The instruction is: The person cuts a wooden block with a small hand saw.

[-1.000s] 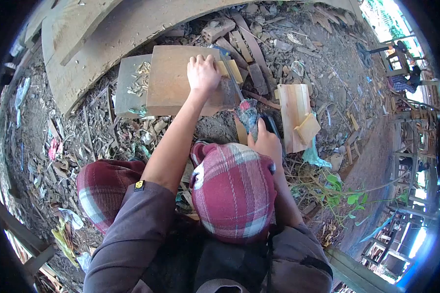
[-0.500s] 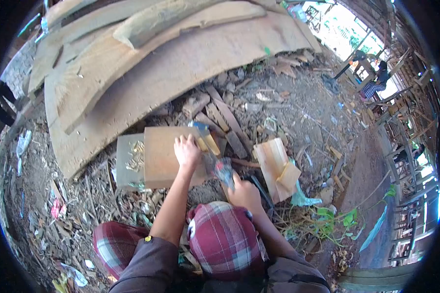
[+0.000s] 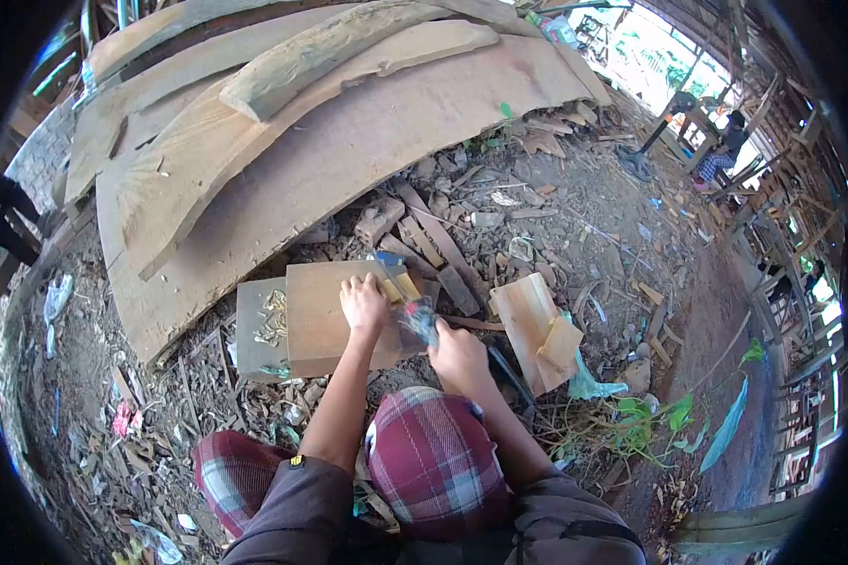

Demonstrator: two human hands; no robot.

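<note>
My left hand (image 3: 365, 304) presses on a small yellowish wood piece (image 3: 393, 290) at the right edge of a brown wooden block (image 3: 318, 325); whether its fingers grip the piece is hard to see. Closed round the handle of a saw-like tool (image 3: 422, 323), my right hand (image 3: 457, 356) is just right of the block. The tool is blurred, and its blade lies near the small piece. Behind the block sits a blue object (image 3: 389, 257). Wood shavings (image 3: 271, 318) lie on a greyish board (image 3: 256, 351) left of the block.
Large planks (image 3: 367, 141) lie across the back left. To the right, a light board (image 3: 528, 325) carries a small wood piece (image 3: 561, 343). Scraps and a green plant (image 3: 631, 428) are on the ground. One person (image 3: 725, 151) sits far back right; dark-clothed legs (image 3: 14, 221) show at far left.
The view has shifted slightly. The tool in my right hand has moved a little left and toward the block, and its blade is less visible. My left hand stays on the block.
</note>
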